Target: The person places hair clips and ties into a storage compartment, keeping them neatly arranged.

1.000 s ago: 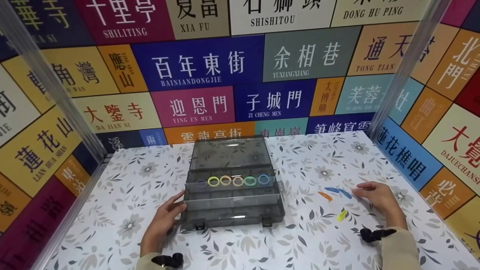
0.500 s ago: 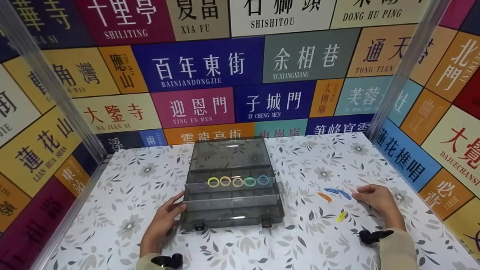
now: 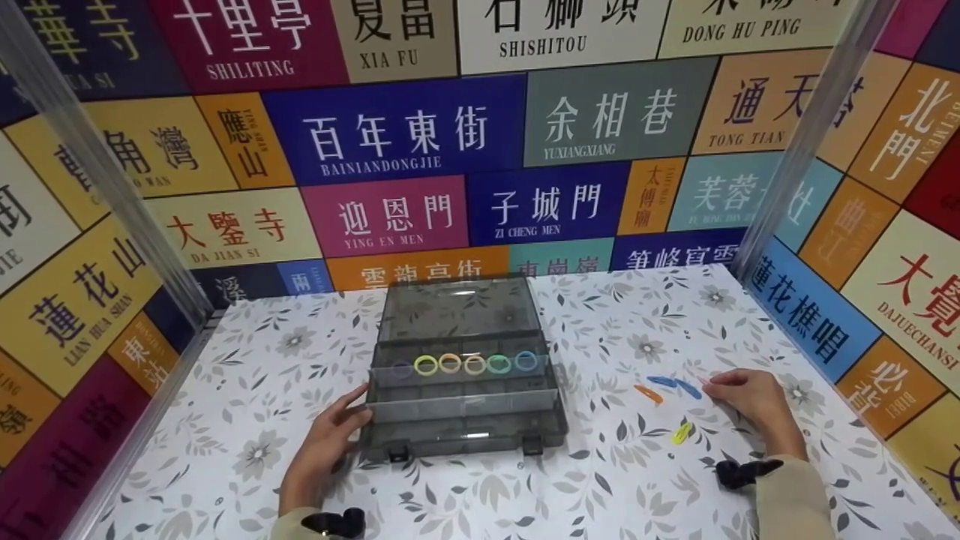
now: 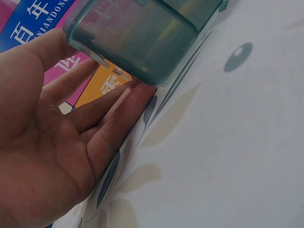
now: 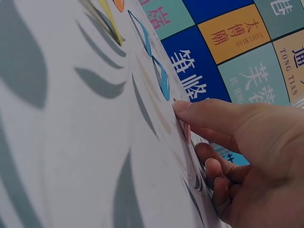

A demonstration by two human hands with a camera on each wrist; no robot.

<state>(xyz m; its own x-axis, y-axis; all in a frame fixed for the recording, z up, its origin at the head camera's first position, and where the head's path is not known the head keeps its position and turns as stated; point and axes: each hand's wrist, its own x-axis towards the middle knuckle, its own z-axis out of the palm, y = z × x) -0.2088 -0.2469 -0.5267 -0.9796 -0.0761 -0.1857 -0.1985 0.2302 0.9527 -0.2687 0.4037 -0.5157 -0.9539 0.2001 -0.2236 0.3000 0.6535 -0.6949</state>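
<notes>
A grey see-through organiser box (image 3: 465, 442) lies open at the table's middle, its lid flat behind it. One compartment holds a row of coloured rings (image 3: 474, 364). My left hand (image 3: 330, 439) rests with straight fingers against the box's (image 4: 142, 33) front left corner; the left wrist view shows the left hand's fingers (image 4: 118, 114) touching the wall. At the right, my right hand (image 3: 754, 397) lies on the table with fingers curled. The right hand's fingertips (image 5: 190, 109) pinch a thin pink clip (image 5: 186, 133) against the cloth, beside two blue clips (image 3: 675, 385).
An orange clip (image 3: 648, 393) and a yellow clip (image 3: 682, 433) lie loose between the box and my right hand. A floral cloth (image 3: 247, 390) covers the table. Walls with coloured signs (image 3: 405, 135) and clear panels enclose it on three sides.
The right hand's fingers have drawn in slightly over the pink clip. The left hand and the box have not moved.
</notes>
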